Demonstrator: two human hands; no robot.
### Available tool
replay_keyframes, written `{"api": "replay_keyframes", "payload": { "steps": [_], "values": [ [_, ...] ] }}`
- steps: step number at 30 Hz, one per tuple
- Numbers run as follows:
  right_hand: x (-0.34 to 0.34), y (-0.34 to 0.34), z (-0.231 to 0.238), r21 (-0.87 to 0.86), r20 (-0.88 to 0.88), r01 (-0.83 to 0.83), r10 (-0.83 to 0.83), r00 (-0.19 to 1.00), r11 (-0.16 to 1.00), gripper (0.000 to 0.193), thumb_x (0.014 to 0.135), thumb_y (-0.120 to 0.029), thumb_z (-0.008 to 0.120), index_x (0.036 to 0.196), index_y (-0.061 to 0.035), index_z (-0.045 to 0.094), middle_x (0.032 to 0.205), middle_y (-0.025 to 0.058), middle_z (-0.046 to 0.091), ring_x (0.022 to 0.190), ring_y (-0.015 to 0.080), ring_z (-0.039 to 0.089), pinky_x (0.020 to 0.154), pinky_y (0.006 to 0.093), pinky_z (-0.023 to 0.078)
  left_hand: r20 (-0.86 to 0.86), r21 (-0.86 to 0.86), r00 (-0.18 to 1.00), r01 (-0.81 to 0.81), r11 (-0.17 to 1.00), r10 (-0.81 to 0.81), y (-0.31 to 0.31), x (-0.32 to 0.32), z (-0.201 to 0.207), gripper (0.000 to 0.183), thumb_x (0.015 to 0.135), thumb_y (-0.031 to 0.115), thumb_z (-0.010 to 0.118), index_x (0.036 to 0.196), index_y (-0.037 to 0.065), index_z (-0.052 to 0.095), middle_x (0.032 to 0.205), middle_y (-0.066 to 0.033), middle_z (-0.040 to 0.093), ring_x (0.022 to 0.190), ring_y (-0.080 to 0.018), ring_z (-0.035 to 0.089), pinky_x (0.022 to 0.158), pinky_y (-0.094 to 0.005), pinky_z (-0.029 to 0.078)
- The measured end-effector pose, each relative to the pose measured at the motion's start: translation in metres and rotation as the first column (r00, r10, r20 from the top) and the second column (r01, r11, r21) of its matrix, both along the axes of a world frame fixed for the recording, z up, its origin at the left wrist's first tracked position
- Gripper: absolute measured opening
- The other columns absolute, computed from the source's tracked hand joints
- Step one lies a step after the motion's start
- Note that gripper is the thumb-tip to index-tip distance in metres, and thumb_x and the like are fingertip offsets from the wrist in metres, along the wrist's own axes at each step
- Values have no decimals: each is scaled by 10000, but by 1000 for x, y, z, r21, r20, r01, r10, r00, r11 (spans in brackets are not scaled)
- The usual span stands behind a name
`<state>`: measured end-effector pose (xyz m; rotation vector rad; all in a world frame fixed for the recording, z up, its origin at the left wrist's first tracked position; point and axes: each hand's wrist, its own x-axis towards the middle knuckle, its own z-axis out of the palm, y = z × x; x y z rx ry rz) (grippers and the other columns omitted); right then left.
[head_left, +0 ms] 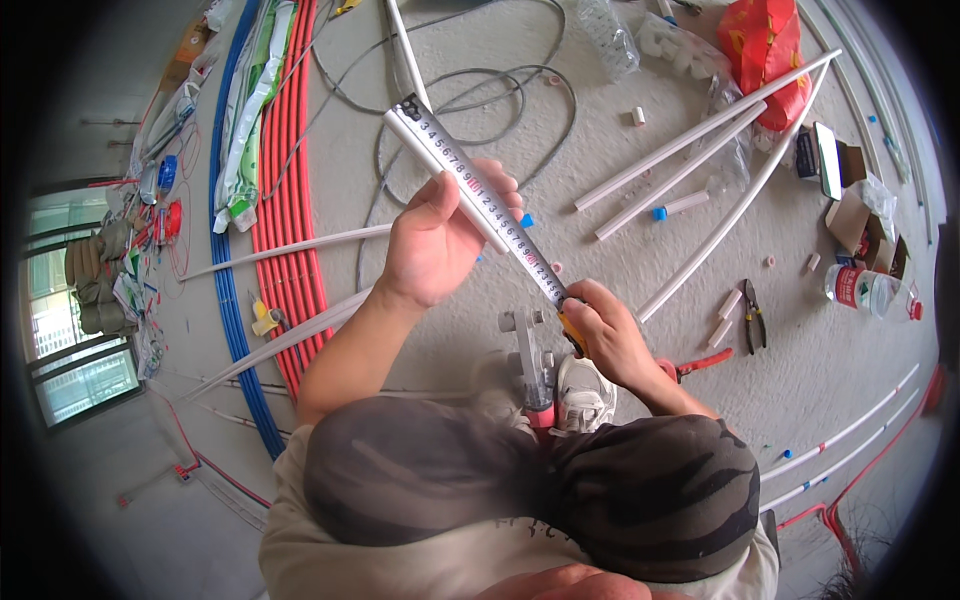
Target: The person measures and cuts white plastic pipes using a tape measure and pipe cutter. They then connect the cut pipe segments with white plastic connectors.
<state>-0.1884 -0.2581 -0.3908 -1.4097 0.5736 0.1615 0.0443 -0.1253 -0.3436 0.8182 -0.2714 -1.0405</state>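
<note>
My left hand (430, 245) holds a short white pipe (425, 145), its thumb along the near side and fingers around the back. An extended tape measure (500, 212) lies along the pipe, its black hooked end near the pipe's far-left end. My right hand (605, 325) is closed around the yellow-and-black tape case at the other end, mostly hidden by the fingers. The blade runs past the pipe's near end to that case. Between my shoes (585, 395) stands a metal tool with a red lower part (540, 412).
Red pipes (290, 190) and blue pipes (225, 200) run along the left. Cut white pipes (690, 135), black-handled pliers (755, 318), a red-handled tool (705, 362) and a large plastic bottle (865, 290) lie right. A grey cable (520, 95) coils ahead, near a red bag (765, 55).
</note>
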Motion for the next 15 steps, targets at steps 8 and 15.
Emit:
{"api": "replay_keyframes", "payload": {
  "steps": [8, 15],
  "values": [
    [1, -1, 5, -48, -17, -19, 18, 1000, 999, 293, 1039, -264, 541, 1127, 0, 636, 979, 159, 597, 884, 279, 619, 794, 409, 491, -10, 24, 1000, 9, 1000, -8, 0, -2, 5, 540, 1048, 446, 612, 1354, 4, 562, 1242, -157, 643, 1186, -300, 622, 1087, -483, 496],
    [-4, 0, -2, 147, -54, 192, -186, 981, 970, 261, 1079, -253, 528, 1189, -25, 595, 910, 54, 615, 783, 126, 607, 624, 293, 508, 575, 555, 803, -241, 796, -158, 7, 30, -36, 325, 1042, 193, 617, 1322, 33, 574, 889, -34, 587, 730, -99, 567, 638, -236, 446]
  ]
}}
